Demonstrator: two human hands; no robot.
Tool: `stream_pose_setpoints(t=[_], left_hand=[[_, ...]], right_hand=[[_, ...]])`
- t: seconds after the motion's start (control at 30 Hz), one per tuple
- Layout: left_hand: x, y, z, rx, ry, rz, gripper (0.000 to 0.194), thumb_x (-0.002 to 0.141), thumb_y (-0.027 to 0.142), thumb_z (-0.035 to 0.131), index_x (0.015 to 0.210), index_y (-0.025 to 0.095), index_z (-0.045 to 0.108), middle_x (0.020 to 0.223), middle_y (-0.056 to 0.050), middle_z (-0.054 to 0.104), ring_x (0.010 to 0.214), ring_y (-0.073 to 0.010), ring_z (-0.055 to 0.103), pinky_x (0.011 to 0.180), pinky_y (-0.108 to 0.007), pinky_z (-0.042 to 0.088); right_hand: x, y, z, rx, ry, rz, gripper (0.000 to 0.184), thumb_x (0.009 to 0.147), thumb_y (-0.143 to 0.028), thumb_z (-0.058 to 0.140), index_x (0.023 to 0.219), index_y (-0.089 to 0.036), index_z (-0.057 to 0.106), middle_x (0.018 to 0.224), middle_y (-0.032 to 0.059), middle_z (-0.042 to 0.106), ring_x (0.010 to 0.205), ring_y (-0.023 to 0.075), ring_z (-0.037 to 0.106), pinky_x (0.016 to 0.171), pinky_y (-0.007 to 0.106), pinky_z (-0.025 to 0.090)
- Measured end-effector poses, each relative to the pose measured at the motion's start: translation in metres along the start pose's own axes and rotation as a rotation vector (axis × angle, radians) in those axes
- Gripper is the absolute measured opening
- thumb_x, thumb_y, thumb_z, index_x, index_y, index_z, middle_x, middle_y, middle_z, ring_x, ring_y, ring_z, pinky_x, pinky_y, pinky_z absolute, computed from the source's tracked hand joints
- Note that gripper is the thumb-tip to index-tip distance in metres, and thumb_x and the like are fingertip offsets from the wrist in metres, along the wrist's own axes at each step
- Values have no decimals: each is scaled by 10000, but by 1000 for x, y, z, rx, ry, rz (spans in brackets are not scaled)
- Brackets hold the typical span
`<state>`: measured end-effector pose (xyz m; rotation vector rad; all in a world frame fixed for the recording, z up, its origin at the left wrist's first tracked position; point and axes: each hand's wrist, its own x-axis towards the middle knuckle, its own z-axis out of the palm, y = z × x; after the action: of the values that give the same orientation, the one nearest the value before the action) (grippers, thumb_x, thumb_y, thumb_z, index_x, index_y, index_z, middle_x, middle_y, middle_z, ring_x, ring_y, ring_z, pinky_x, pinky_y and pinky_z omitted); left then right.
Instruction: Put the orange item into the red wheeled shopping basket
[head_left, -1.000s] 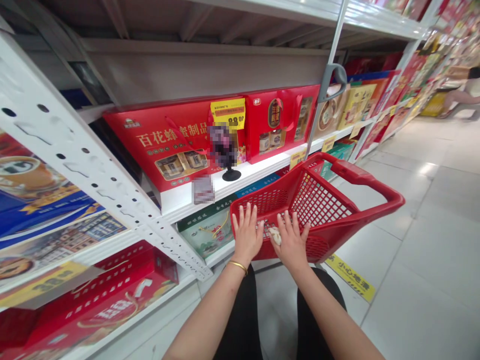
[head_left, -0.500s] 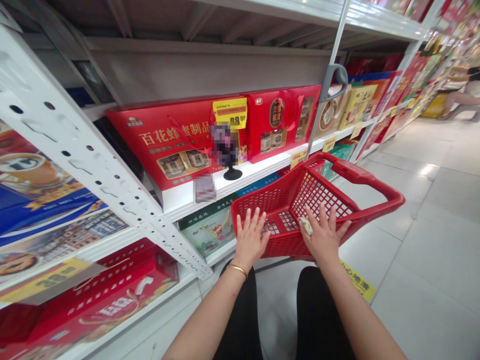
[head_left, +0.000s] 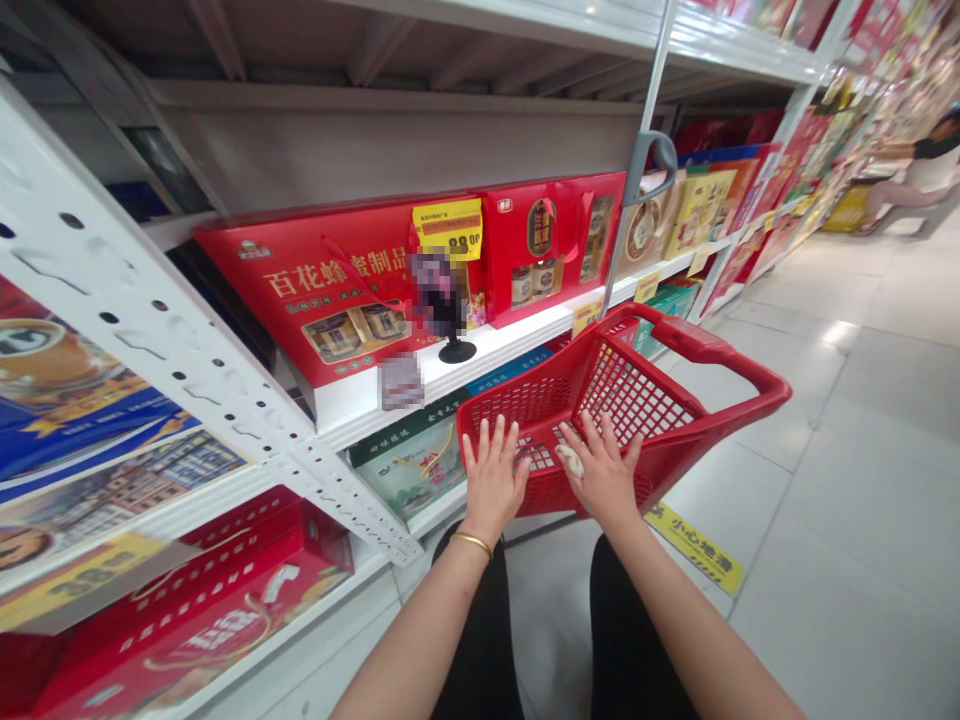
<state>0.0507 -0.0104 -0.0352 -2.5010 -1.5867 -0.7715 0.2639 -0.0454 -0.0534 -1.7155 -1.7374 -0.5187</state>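
Observation:
A red plastic shopping basket (head_left: pixel 712 425) with a mesh wall and a long red handle stands tilted beside the shelf. Over its near rim my left hand (head_left: pixel 493 485) is stretched out, fingers spread, with a gold bangle (head_left: pixel 474 543) on the wrist. My right hand (head_left: pixel 609 485) is spread in the same way to the right of it. A small whitish lump (head_left: pixel 570 460) sits at one of its fingers; whether it is a ring or a wrapping I cannot tell. Neither hand grips anything; whether they touch the rim I cannot tell.
Red gift boxes (head_left: pixel 337 285) line the white shelf (head_left: pixel 517 335), with a small black stand (head_left: pixel 457 351) and price tags before them. A perforated white post (head_left: pixel 202 340) rises at left. A grey-handled pole (head_left: pixel 651 165) stands behind the basket. A person (head_left: pixel 930 160) sits far right.
My right hand has moved left, closer to the left hand. The left hand has shifted slightly left, fingers still spread. The whole view has shifted a little.

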Motion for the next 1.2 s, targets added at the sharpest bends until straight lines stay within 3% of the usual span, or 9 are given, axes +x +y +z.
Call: stream_pose_setpoints(t=[0.13, 0.2, 0.27, 0.5, 0.6, 0.77, 0.83, 1.1, 1.2], left_hand=[[1, 2, 1, -3, 6, 9, 639, 1101, 409, 465, 1715, 310, 319, 1807, -18, 212, 1692, -299, 82, 1362, -660, 27], [2, 3, 2, -5, 8, 9, 635, 1102, 407, 462, 1713, 305, 324, 1807, -18, 209, 1691, -300, 82, 1361, -661, 26], [2, 4, 3, -2, 7, 4, 633, 1104, 396, 454, 1715, 303, 319, 1806, -19, 210, 1691, -297, 84, 1362, -661, 41], [3, 2, 5, 25, -3, 6, 621, 1119, 393, 409, 1719, 269, 308, 1808, -32, 196, 1692, -291, 68, 1365, -654, 63], [2, 2, 5, 40, -3, 10, 614, 1124, 386, 399, 1716, 250, 315, 1809, -37, 188, 1693, -294, 65, 1364, -657, 73], [3, 3, 6, 71, 8, 15, 607, 1124, 387, 404, 1711, 249, 330, 1808, -19, 195, 1694, -291, 73, 1366, -659, 96], [3, 4, 6, 78, 9, 17, 610, 1126, 408, 403, 1711, 251, 330, 1808, -14, 189, 1694, -295, 76, 1365, -662, 106], [1, 3, 5, 79, 8, 17, 623, 1120, 420, 422, 1713, 253, 329, 1804, -34, 207, 1692, -305, 104, 1360, -664, 143], [1, 2, 6, 87, 15, 20, 640, 1112, 416, 444, 1718, 256, 316, 1802, -41, 222, 1691, -307, 106, 1360, -661, 144]], right_hand=[[9, 50, -20, -72, 119, 165, 484, 1041, -444, 589, 1499, -302, 656, 1730, 103, 412, 1640, 417, 230, 1256, 784, -54], [13, 58, -22, -81, 163, 204, 495, 1034, -442, 591, 1499, -286, 656, 1738, 116, 394, 1645, 443, 192, 1234, 816, -52], [12, 48, -17, -60, 159, 187, 510, 1027, -434, 597, 1516, -298, 639, 1753, 108, 366, 1649, 449, 171, 1227, 823, -62], [-12, -35, 13, 31, -52, -66, 575, 1024, -459, 613, 1591, -389, 545, 1776, 47, 325, 1668, 372, 161, 1295, 722, -55], [-11, -25, 9, 8, -38, -58, 553, 1028, -464, 614, 1575, -398, 563, 1763, 46, 356, 1663, 370, 184, 1292, 720, -68], [4, 33, -12, -95, 79, 136, 502, 1037, -444, 585, 1524, -328, 627, 1752, 84, 375, 1650, 418, 192, 1247, 793, -68], [7, 42, -15, -114, 114, 191, 497, 1042, -451, 571, 1510, -298, 641, 1743, 100, 390, 1647, 431, 191, 1235, 810, -64], [-8, -21, 9, 30, 4, -12, 509, 1036, -463, 597, 1519, -305, 627, 1740, 94, 393, 1654, 360, 224, 1293, 720, -64], [-7, -21, 9, 23, 1, -13, 501, 1032, -473, 614, 1504, -304, 643, 1733, 93, 406, 1651, 361, 236, 1296, 715, -68]])
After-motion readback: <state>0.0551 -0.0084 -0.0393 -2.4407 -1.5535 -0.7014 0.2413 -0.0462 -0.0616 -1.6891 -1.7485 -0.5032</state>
